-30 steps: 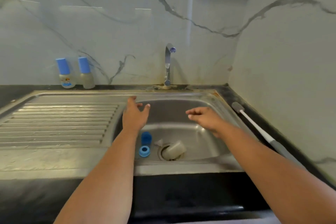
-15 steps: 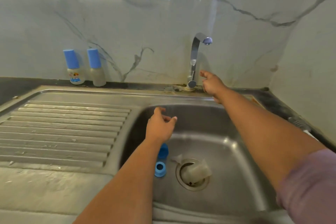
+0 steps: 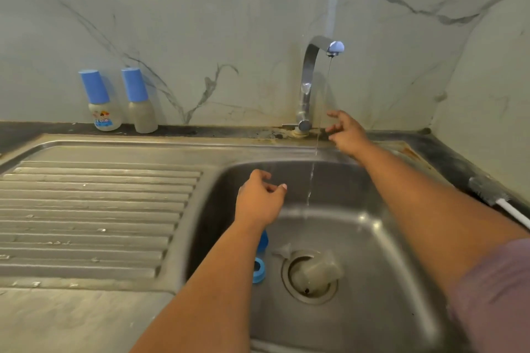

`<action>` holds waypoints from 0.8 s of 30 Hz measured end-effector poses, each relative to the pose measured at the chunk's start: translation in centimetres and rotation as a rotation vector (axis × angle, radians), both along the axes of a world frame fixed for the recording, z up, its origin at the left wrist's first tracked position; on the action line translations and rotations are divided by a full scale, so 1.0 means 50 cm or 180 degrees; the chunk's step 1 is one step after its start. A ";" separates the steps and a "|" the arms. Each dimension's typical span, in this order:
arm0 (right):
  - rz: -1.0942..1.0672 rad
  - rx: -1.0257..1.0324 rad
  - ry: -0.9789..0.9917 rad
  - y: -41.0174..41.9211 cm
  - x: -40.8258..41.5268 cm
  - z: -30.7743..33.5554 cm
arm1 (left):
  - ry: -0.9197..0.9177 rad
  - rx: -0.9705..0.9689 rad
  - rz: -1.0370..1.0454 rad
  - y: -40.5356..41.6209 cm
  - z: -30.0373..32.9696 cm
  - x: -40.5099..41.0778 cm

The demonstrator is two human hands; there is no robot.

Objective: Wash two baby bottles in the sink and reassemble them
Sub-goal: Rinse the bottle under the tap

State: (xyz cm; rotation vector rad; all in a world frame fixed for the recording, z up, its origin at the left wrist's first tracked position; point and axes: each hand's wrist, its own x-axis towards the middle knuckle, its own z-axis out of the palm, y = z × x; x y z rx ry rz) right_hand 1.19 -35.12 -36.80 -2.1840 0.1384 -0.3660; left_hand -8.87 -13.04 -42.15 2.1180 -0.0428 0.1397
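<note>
Starting the water flow is the step in hand, judged from the head view: a thin stream (image 3: 311, 178) falls from the faucet (image 3: 308, 80) into the sink basin (image 3: 381, 241). The right hand (image 3: 348, 135) hovers just right of the faucet base, fingers loosely spread and slightly curled, holding nothing. The left hand (image 3: 259, 199) hangs over the basin, fingers loosely curled, also empty.

One disassembled bottle lies in the basin: the clear bottle body (image 3: 317, 269) rests on its side over the drain, a clear nipple (image 3: 282, 249) lies just beside it, and a blue collar ring (image 3: 259, 270) and a blue cap (image 3: 262, 241) sit to its left, partly hidden by the left forearm. Two capped baby bottles (image 3: 123, 100) stand upright against the wall behind the drainboard. A bottle brush (image 3: 499, 195) lies on the counter at right.

The next move calls for lowering a hand to the bottle body and bringing it under the stream.

The left capped bottle carries a coloured printed label; its writing is too small to read.
</note>
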 end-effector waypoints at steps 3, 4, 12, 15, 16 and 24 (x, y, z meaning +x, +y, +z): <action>0.0614 -0.0469 0.1360 -0.021 -0.069 -0.044 | 0.0021 0.0066 -0.0038 -0.004 0.005 -0.004; 0.0945 -0.0604 0.1905 -0.013 -0.096 -0.061 | 0.0040 0.0073 -0.0053 -0.006 0.006 -0.006; 0.1688 -0.2448 0.3250 0.086 -0.205 -0.187 | 0.0045 0.0095 -0.0085 -0.009 0.003 -0.002; 0.1442 -0.2152 0.3043 0.068 -0.201 -0.155 | 0.0062 0.0062 -0.0080 -0.009 -0.002 0.000; 0.1301 -0.1958 0.2836 0.053 -0.195 -0.129 | 0.0060 0.0031 -0.0073 -0.010 -0.001 0.001; 0.0065 0.0924 0.0583 0.060 -0.143 -0.005 | 0.0775 -0.2261 0.0155 -0.075 0.041 0.042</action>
